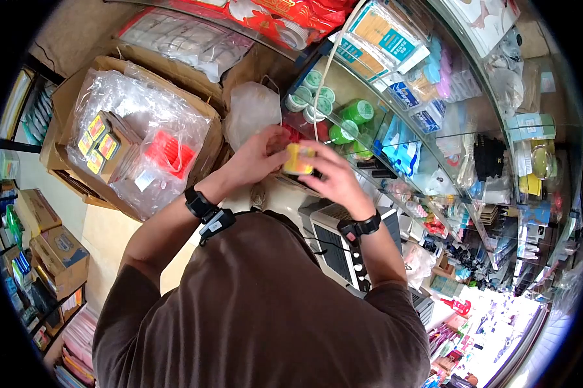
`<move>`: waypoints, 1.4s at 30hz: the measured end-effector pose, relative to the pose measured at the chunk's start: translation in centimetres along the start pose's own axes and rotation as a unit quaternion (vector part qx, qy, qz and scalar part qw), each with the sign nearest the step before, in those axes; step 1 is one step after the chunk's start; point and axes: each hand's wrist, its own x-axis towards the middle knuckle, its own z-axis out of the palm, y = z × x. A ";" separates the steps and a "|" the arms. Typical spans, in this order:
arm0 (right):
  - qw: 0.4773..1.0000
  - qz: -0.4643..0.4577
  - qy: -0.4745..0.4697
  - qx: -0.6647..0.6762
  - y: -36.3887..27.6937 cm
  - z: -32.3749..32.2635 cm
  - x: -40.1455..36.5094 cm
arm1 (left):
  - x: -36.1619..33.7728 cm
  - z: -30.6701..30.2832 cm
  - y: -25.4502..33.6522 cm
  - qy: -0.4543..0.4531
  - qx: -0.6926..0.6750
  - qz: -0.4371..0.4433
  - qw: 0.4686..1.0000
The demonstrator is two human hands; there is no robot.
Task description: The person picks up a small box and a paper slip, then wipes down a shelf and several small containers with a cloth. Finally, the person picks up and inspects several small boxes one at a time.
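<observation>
A small yellow pack (298,160) is between my two hands, smeared by motion. My left hand (260,155) comes from the left with curled fingers, its thumb at the pack's left edge. My right hand (337,180) reaches it from the right, fingers bent over its top and side; they are blurred. Just beyond my fingers, something red (294,133) shows in part. Left of my hands, an open cardboard box (207,145) lined with clear plastic holds several yellow-labelled packs (98,143) and a red plastic item (170,154).
A glass shelf unit rises on the right, with green-lidded tubs (313,79), green containers (358,111) and a blue packet (401,147). A pale cord (330,61) hangs before it. A white appliance (333,242) stands below my right forearm. More cardboard boxes (58,249) sit at the left.
</observation>
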 end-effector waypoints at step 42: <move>0.862 0.337 -0.014 -0.379 56.0 -2.4 -9.0 | -10.1 -8.5 0.9 0.221 0.073 -0.077 0.969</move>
